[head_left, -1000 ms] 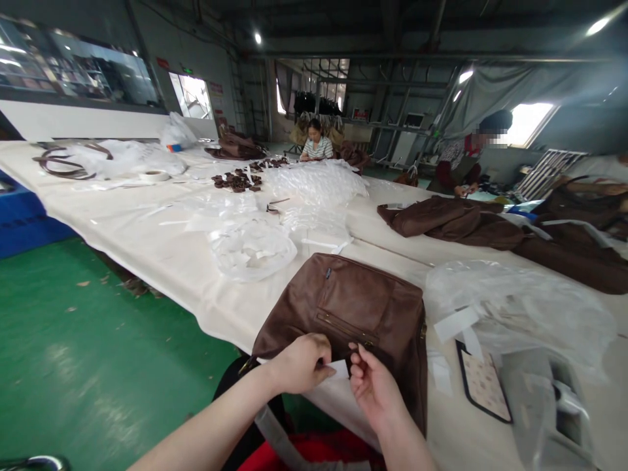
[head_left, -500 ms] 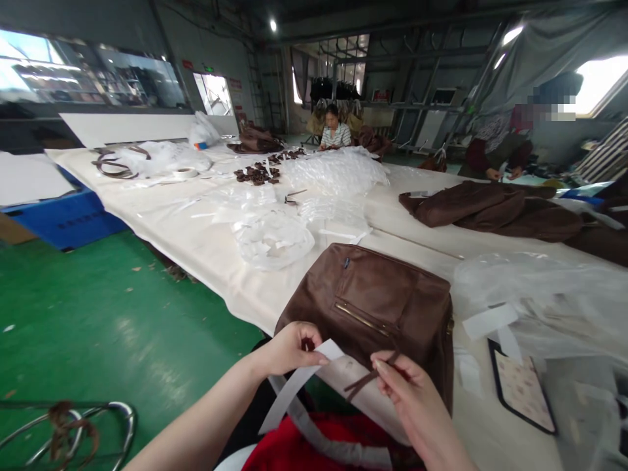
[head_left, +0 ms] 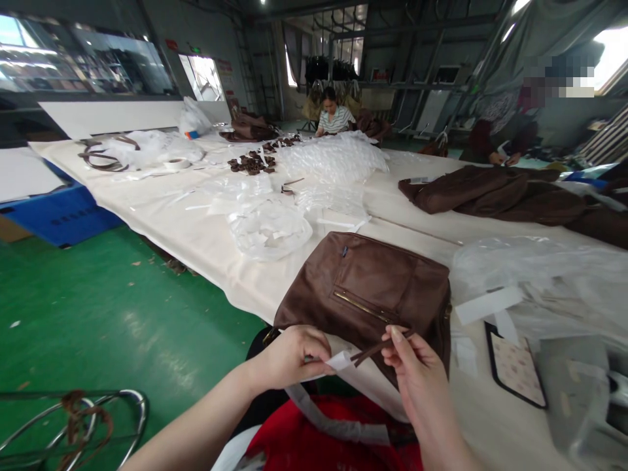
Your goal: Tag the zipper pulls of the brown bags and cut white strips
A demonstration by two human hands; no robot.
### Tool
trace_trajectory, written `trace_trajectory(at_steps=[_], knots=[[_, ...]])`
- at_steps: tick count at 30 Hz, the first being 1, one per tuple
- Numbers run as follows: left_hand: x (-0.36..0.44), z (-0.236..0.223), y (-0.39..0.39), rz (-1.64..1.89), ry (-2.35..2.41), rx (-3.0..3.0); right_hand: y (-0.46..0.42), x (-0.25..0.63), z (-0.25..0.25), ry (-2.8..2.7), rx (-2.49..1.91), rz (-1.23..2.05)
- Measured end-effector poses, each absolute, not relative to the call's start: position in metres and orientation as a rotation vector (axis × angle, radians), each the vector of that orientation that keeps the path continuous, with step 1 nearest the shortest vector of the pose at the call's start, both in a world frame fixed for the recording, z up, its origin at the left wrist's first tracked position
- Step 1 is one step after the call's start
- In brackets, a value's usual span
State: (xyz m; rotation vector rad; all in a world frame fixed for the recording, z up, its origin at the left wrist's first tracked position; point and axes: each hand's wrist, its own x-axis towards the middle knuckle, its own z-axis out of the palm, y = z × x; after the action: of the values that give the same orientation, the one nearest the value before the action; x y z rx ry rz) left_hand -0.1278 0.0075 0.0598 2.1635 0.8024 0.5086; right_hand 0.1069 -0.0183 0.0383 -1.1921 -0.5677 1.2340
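A white paper strip (head_left: 342,360) is pinched in my left hand (head_left: 299,353), its free end pointing right. My right hand (head_left: 405,350) is closed on thin brown leather cords (head_left: 367,352), whose loose ends meet or nearly meet the strip's tip; I cannot tell if they touch. Both hands are in front of a brown leather bag (head_left: 377,278) that lies on the table with its zipped pocket facing up. Another strap wrapped in pale paper (head_left: 338,425) runs across the red cloth on my lap (head_left: 294,445).
Clear plastic bags (head_left: 269,229) and a bubble-wrap heap (head_left: 333,157) lie on the cream table (head_left: 196,222). Brown bags (head_left: 481,190) are at the right, near a patterned phone (head_left: 515,366). A metal-framed chair (head_left: 118,418) stands lower left. Two people work farther off.
My left hand has turned the paper strip toward the cords. My right hand has lifted slightly and the cord ends have come up to the strip's tip.
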Motion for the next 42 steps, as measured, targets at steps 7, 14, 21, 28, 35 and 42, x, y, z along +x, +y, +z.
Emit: trace_trajectory(at_steps=[7, 14, 21, 28, 35, 42], knots=[[-0.122, 0.065, 0.003, 0.577, 0.705, 2.286, -0.017, 0.105, 0.027, -0.653, -1.281, 1.214], [-0.115, 0.057, -0.001, 0.590, 0.736, 2.267, -0.015, 0.107, 0.021, -0.665, -1.316, 1.188], [-0.112, 0.058, -0.002, 0.577, 0.735, 2.248, -0.016, 0.109, 0.019, -0.698, -1.358, 1.167], [-0.107, 0.050, 0.001, 0.561, 0.838, 2.082, -0.023, 0.108, 0.021, -0.954, -1.412, 1.203], [-0.097, 0.024, 0.009, 0.637, 0.977, 1.690, -0.028, 0.100, 0.027, -1.279, -1.377, 1.349], [-0.100, 0.028, 0.014, 0.639, 1.044, 1.697, -0.026, 0.137, 0.045, -1.713, -1.667, 1.024]])
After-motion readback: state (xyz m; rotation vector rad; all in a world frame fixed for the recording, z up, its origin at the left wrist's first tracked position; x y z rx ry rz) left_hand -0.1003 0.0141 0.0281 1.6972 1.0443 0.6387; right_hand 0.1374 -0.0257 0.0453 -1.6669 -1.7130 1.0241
